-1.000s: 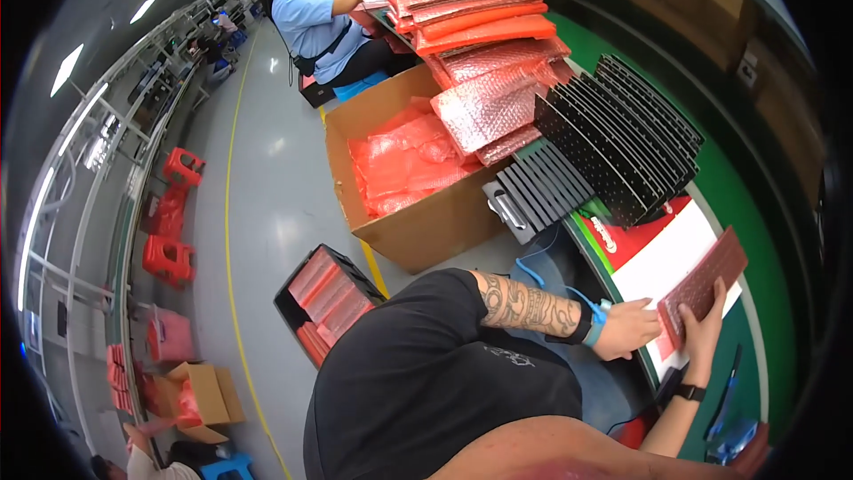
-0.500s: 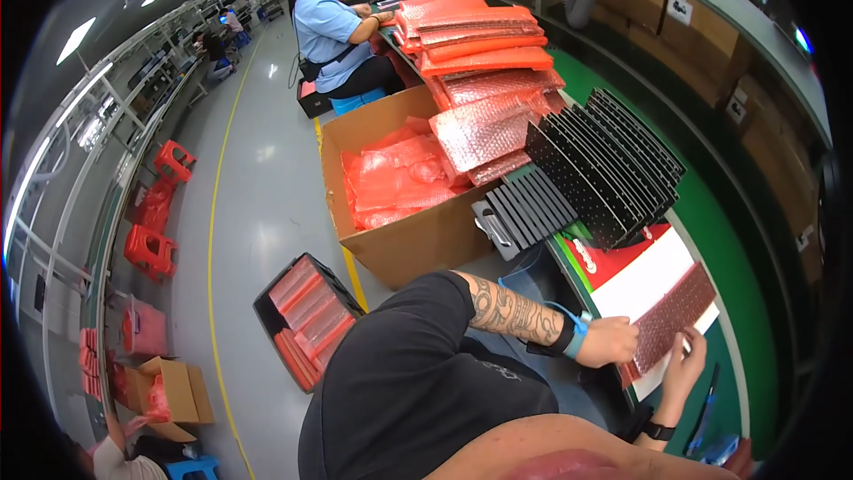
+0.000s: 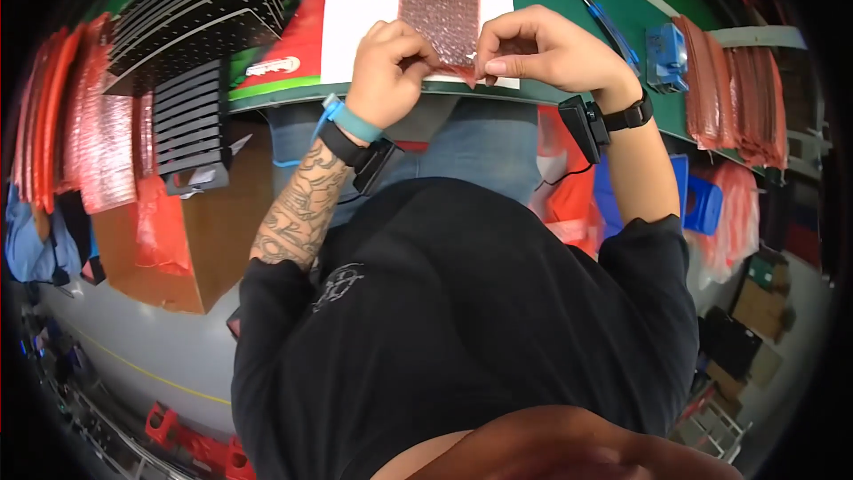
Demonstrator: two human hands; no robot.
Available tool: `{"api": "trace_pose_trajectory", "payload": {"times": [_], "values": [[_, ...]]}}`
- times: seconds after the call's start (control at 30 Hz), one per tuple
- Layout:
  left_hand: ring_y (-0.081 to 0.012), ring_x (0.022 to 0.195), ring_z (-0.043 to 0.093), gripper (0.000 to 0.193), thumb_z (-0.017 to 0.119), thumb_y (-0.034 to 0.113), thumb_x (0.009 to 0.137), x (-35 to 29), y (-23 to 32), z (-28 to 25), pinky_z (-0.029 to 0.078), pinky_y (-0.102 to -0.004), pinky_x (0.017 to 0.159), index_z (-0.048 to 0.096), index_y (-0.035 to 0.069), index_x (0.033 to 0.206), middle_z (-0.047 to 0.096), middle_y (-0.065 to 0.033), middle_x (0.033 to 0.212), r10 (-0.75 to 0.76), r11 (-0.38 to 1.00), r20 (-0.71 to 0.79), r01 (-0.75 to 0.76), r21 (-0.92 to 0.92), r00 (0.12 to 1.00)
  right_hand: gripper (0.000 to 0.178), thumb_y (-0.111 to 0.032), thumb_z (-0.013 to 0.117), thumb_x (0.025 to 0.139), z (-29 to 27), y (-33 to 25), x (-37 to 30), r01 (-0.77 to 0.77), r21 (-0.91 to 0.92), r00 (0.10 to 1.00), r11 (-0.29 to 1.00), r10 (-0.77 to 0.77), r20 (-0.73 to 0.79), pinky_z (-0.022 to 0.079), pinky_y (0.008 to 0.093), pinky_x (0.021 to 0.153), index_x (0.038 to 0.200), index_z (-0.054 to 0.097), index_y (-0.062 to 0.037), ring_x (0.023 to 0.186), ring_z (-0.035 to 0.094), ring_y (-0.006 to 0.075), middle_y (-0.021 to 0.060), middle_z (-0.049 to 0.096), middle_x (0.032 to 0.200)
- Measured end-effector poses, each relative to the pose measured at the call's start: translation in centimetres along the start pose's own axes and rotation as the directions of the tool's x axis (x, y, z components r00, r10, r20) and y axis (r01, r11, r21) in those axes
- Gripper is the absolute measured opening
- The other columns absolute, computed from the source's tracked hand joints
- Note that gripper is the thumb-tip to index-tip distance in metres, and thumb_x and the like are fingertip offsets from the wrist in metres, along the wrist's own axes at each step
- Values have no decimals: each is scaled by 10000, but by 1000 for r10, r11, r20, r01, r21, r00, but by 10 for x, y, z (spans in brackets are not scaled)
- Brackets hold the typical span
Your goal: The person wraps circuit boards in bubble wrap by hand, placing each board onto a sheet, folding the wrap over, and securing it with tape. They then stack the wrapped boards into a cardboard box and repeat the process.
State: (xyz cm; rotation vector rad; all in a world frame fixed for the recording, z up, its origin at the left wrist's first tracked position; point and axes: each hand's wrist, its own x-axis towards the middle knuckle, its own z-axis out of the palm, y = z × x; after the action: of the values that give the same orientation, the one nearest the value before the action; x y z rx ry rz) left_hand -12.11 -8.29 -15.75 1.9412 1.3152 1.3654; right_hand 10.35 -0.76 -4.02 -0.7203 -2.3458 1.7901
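Note:
A red bubble-wrap bag with a dark look through its film lies lengthwise on a white sheet at the table's near edge. At the bag's near end, my left hand has curled fingers closed on the left corner. My right hand pinches the right corner between thumb and forefinger, where a small point of film sticks out. Both wrists carry black straps with small devices. What is inside the bag cannot be made out.
Left of the sheet stands a black slotted rack of upright boards, beside piled red bubble bags and a cardboard box. To the right lie a blue-handled knife, a blue tool and stacked red bubble bags.
My view has swung from the aisle on the left to straight down at the table. Both hands are now at the bag's near end; earlier they were on its side and end.

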Motion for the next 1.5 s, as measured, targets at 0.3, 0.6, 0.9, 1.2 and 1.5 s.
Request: {"api": "trace_pose_trajectory", "payload": {"times": [0.3,0.6,0.9,1.2,1.5], "values": [[-282,868,582,175,721,8,699,-17,28,-10,458,-384,789,733,88,855,629,-39,878,166,985,-153,-155,80,974,88,-25,697,864,26,-10,2,102,-444,987,890,-145,-64,513,334,741,923,651,21,799,641,270,115,670,855],[-280,853,594,211,816,89,724,-24,50,-16,472,-368,767,729,58,914,650,-71,890,112,993,-67,-110,31,992,97,-29,715,837,51,-2,-2,145,-587,960,797,-257,-113,508,390,693,874,640,20,781,620,345,139,642,827],[-282,858,603,233,804,45,725,-29,56,-15,489,-369,768,724,44,943,652,-79,871,214,973,-47,-208,104,976,105,-5,716,821,62,2,-16,-10,-625,941,781,-205,-271,520,395,695,911,666,10,802,642,336,142,656,846],[-267,866,636,292,824,35,732,-40,77,-20,517,-336,786,722,33,1005,662,-85,910,-16,994,-100,5,-106,995,148,13,731,759,79,-10,-29,105,-714,891,693,-384,-242,519,379,683,902,699,-7,787,657,295,102,655,850],[-141,832,643,273,853,10,744,-48,85,-29,534,-264,731,731,14,988,663,-56,927,-217,924,85,233,-303,972,234,-26,730,679,87,-19,-36,151,-837,837,526,-518,-174,477,345,625,913,724,-28,751,646,227,62,645,861]]}}
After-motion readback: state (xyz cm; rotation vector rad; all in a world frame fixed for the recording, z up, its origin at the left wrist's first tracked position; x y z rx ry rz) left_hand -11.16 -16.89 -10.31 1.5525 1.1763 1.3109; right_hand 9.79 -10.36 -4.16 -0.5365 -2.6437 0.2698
